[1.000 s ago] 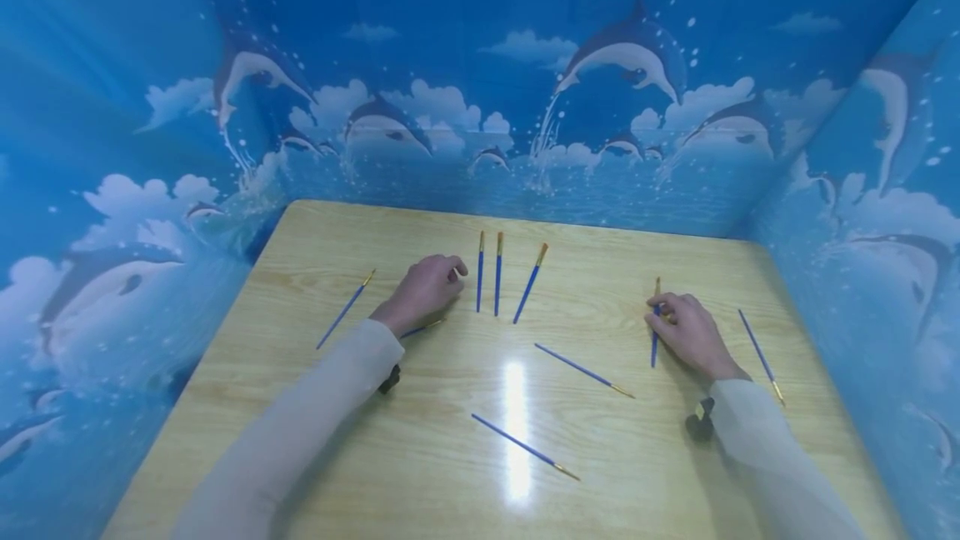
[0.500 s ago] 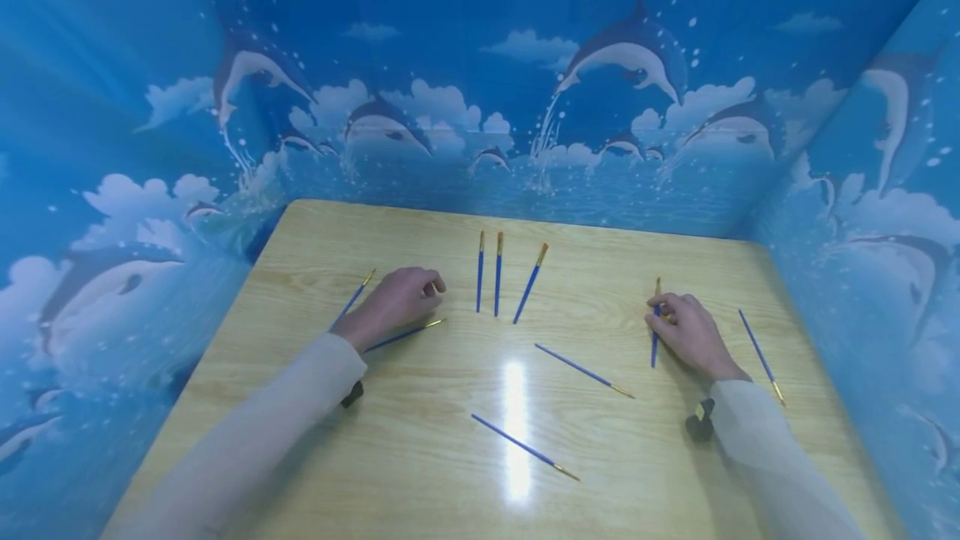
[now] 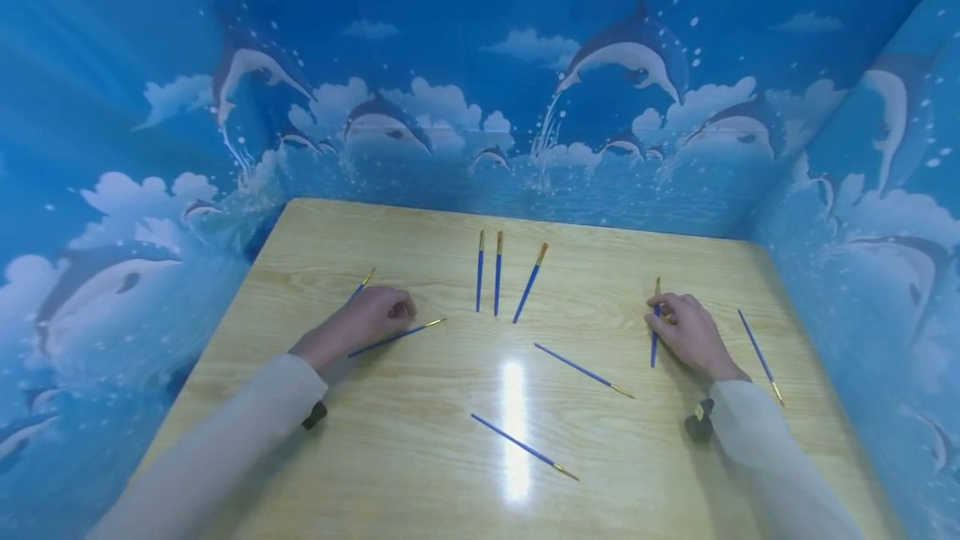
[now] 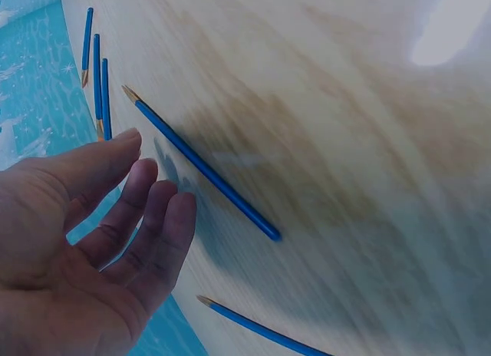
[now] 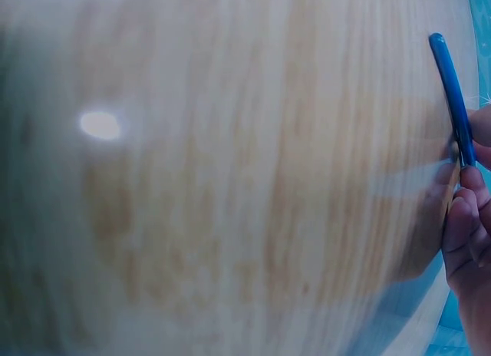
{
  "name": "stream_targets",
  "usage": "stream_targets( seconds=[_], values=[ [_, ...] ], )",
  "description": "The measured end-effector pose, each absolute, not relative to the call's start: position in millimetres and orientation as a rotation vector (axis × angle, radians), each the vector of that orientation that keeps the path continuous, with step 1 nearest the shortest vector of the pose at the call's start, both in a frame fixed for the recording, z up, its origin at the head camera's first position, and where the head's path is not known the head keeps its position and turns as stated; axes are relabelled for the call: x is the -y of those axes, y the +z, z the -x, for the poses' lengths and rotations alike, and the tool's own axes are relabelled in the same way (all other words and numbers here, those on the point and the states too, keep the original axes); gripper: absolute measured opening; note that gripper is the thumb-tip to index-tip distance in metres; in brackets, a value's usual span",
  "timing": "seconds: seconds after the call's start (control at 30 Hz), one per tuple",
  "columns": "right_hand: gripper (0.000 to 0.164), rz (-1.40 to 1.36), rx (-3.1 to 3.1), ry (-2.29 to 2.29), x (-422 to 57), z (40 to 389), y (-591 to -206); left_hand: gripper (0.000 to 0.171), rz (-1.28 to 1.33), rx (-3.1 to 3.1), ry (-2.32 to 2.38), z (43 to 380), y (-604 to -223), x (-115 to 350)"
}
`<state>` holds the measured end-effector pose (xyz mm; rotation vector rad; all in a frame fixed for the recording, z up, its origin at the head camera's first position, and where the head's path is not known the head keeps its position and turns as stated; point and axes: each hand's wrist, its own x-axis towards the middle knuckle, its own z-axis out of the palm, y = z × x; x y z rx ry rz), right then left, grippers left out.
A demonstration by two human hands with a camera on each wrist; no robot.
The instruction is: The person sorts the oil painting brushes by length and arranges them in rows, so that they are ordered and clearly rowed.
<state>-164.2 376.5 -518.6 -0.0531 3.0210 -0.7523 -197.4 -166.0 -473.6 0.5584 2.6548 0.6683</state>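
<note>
- Pinching a brush (image 3: 653,352) at right on the surface (image 3: 375,465) with the fingers (image 5: 459,218) of the right hand (image 3: 693,338); might roll it askew by loosening unevenly.
- Holding nothing in the loosely curved left hand (image 3: 363,319); might nudge the near left brush (image 3: 397,337) by dipping too low.

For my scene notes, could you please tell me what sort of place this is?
Probably a screened-off workspace: dolphin-print sheeting behind and beside a wood-grain table with blue-handled paintbrushes.
</note>
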Motion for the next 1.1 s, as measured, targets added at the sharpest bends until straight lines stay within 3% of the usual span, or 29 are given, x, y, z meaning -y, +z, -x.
stream_targets(
  seconds=[1.1],
  values=[
    [0.04, 0.043, -3.002, -0.758, -377, 164, -519, 0.014, -0.635, -2.676, 0.482, 177, -483, 176]
  ],
)
